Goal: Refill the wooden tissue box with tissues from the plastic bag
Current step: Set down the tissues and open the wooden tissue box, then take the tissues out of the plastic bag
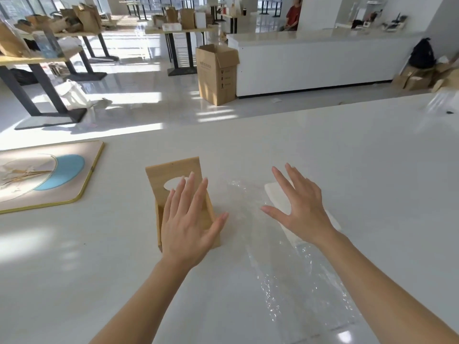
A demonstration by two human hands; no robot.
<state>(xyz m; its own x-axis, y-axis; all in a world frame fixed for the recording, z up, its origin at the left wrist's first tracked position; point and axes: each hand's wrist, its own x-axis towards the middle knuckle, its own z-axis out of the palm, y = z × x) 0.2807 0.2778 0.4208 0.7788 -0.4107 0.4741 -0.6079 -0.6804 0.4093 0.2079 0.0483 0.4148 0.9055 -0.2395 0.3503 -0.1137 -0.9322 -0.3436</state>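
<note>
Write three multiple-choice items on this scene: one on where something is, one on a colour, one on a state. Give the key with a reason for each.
1. Where does the tissue stack lie relative to the wooden box?
A. To its right
B. To its left
C. Inside it

2. What colour is the curved patch on the board at the table's left?
A. Red
B. Blue
C. Black

3. How is the left hand?
A. Closed in a fist
B. Pinching a tissue
C. Open, fingers spread

Key:
1. A, the white stack sits under the right hand, in the clear plastic bag, right of the box.
2. B, the patch is light blue.
3. C, the hand is flat and open over the box, holding nothing.
</note>
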